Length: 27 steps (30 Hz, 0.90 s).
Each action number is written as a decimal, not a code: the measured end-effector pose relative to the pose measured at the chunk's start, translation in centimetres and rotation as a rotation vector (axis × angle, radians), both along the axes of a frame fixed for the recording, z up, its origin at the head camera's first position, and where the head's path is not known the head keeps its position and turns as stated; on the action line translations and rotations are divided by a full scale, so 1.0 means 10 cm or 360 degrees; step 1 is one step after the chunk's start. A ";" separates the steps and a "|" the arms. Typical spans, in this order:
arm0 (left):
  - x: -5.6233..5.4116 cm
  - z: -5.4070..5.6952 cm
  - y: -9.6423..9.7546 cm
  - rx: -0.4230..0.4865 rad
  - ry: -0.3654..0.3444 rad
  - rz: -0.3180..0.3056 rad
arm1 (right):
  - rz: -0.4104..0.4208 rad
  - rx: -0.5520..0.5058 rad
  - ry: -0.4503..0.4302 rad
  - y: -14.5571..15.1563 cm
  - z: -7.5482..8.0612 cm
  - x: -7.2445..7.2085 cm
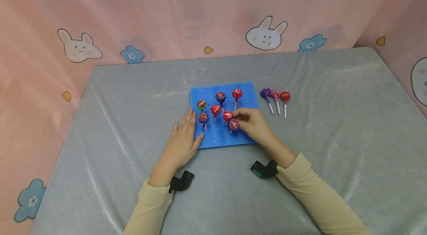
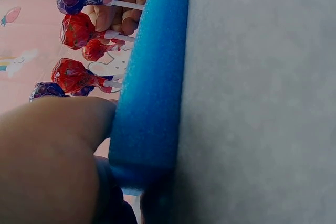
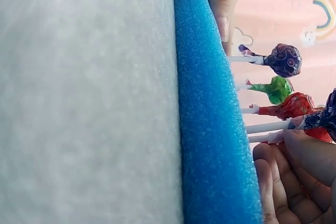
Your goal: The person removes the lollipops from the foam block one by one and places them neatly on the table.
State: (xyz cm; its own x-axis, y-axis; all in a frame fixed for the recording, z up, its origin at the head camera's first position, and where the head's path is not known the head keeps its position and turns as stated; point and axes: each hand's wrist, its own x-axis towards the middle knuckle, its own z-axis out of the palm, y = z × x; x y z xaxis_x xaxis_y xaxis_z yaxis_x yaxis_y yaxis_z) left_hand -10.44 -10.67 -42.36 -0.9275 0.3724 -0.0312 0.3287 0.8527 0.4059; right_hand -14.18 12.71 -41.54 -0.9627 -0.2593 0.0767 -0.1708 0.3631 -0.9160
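Note:
Several wrapped lollipops stand by their sticks in a blue foam board. My left hand lies along the board's left edge, fingers straight, its thumb by the front left corner. With bent thumb and fingers, my right hand pinches a red lollipop low, near its wrapper's tail. Right in front of those fingers stands a purple-and-red lollipop, which partly covers the grip in the head view. In the right wrist view, its purple wrapper and white stick pass close by the thumb.
Right of the board, a purple lollipop, a pink one and a red one lie side by side on the grey cloth. Behind the table hangs a pink curtain with rabbits and flowers.

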 end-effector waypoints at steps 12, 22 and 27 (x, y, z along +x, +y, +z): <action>0.00 0.00 0.00 0.0004 0.0006 0.0003 | -0.0024 -0.0037 -0.0008 0.01 0.00 0.00; 0.00 -0.01 0.00 0.0007 0.0013 -0.0001 | -0.0060 -0.0068 -0.0005 0.00 0.00 0.00; 0.00 -0.01 0.00 0.0014 0.0017 -0.0003 | -0.0072 -0.0109 0.0028 0.00 0.00 0.00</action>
State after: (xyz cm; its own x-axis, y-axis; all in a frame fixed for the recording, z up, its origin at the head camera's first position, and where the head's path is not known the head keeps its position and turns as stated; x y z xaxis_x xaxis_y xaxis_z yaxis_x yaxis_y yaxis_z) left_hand -10.45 -10.72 -42.42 -0.9272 0.3742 -0.0181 0.3345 0.8485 0.4101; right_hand -14.17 12.71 -41.50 -0.9717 -0.2089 0.1099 -0.1719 0.3072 -0.9360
